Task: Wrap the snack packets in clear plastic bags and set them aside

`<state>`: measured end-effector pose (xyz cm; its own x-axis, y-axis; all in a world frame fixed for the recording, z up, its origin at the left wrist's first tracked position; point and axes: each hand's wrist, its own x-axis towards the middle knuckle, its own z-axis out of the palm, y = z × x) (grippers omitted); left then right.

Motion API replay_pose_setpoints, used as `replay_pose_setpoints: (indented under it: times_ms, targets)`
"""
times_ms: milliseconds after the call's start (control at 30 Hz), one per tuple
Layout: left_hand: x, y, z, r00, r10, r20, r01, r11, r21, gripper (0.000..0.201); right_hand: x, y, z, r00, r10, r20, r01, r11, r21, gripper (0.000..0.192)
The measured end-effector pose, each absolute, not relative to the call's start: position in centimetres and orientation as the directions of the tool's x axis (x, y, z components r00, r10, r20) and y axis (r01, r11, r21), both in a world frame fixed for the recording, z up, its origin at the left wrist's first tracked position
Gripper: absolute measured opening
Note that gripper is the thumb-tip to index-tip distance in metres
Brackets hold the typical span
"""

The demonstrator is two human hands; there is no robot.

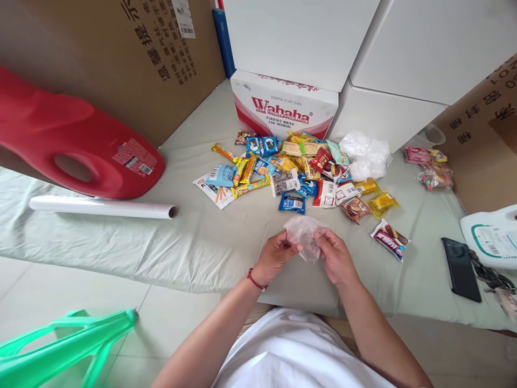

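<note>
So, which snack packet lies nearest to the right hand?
The red and white packet, lying alone just right of the right hand; the other packets lie farther back in the pile.

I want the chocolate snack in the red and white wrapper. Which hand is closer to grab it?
Probably the right hand. Both hands hold a clear plastic bag, but the red and white wrapper lies on the right side; the left hand would have to cross over.

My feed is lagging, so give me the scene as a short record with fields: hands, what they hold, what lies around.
left hand: grips clear bag
right hand: grips same bag
snack pile: on cloth, beyond hands
Wahaha box: behind pile
phone: right, on cloth
white roll: left, on cloth
red stool: left, on its side
</note>
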<state>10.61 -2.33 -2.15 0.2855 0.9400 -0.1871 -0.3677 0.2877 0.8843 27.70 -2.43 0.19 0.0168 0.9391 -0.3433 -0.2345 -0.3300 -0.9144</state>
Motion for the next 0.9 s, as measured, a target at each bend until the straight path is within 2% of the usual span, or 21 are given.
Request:
replay_pose_setpoints:
  times_ms: [133,233,367,433,500,600,733,767,833,867,900]
  targets:
    - [10.1,-1.9,-1.7,0.212,0.941,-0.264,-0.501,0.336,0.797,0.041,28.2,-2.1,0.4,0.016,0.861,-0.509,-0.446,-0.449,-0.774,0.042]
    - [10.4,-1.6,-1.9,0.096,0.928,-0.359,-0.495,0.357,0.792,0.041,28.2,-2.2,0.4,0.030,0.832,-0.554,-0.534,-0.455,-0.712,0.040]
    - [11.0,-1.8,-2.3,-0.088,0.932,-0.352,-0.387,0.293,0.874,0.038,28.3,-2.5,0.0,0.072,0.840,-0.537,-0.624,-0.382,-0.682,0.031]
    - [11.1,-2.5,-2.1,-0.257,0.927,-0.274,-0.261,0.207,0.943,0.039,28.3,-2.6,-0.2,0.058,0.846,-0.529,-0.646,-0.373,-0.666,0.028]
    - [11.2,-3.5,-1.5,-0.337,0.923,-0.188,-0.109,0.160,0.981,0.034,28.4,-2.7,-0.3,0.043,0.849,-0.526,-0.661,-0.370,-0.653,0.026]
    - [11.1,-5.0,-0.6,-0.226,0.968,-0.108,0.067,0.126,0.990,0.035,28.2,-2.9,-0.4,0.040,0.854,-0.519,-0.663,-0.366,-0.653,0.026]
    - [11.1,-5.8,-0.1,-0.053,0.988,0.145,0.371,-0.116,0.921,0.068,27.5,-3.3,-0.3,0.034,0.863,-0.504,-0.636,-0.371,-0.677,0.031]
    - [11.1,-5.7,-0.2,-0.016,0.982,0.186,0.432,-0.161,0.887,0.064,27.3,-3.3,-0.3,0.045,0.865,-0.500,-0.624,-0.367,-0.690,0.033]
    - [11.0,-5.2,-0.5,0.025,0.981,0.192,0.480,-0.180,0.859,0.031,27.1,-3.4,-0.5,0.098,0.880,-0.464,-0.553,-0.339,-0.761,0.037]
    - [10.9,-4.9,-0.6,0.027,0.984,0.175,0.463,-0.167,0.870,0.018,27.0,-3.4,-0.6,0.140,0.894,-0.425,-0.485,-0.312,-0.817,0.037]
    - [10.8,-4.5,-0.7,0.024,0.988,0.153,0.414,-0.149,0.898,0.017,27.0,-3.3,-0.7,0.183,0.909,-0.375,-0.400,-0.280,-0.873,0.038]
